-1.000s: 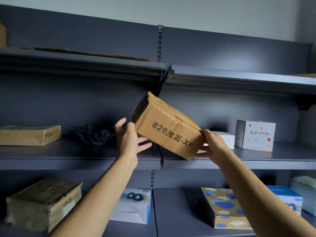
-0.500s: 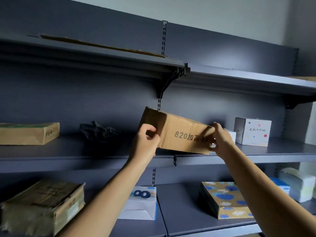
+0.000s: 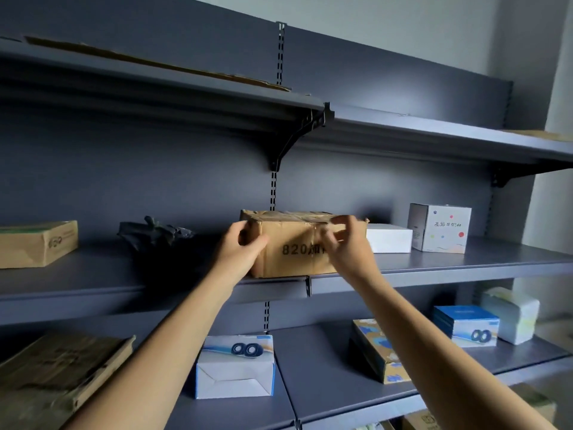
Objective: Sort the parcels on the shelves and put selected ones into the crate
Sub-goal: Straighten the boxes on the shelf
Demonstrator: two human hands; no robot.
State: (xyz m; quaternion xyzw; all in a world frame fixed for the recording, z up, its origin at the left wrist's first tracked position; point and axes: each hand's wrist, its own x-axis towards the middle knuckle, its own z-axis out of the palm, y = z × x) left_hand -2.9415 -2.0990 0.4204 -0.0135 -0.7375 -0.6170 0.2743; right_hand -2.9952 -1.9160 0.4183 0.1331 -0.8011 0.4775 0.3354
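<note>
Taped cardboard box [image 3: 290, 232] looks stiff, light; hold by ends. Left hand [image 3: 242, 252] grips its end, right hand [image 3: 350, 249] blurred, grip unclear

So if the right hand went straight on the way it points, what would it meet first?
The brown box marked 820: the right hand points at its upper front and probably touches it, though blur hides the contact. Behind stands the back panel.

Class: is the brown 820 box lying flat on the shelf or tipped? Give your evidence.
Flat. The cardboard box sits level, bottom edge along the middle shelf, top face horizontal.
</note>
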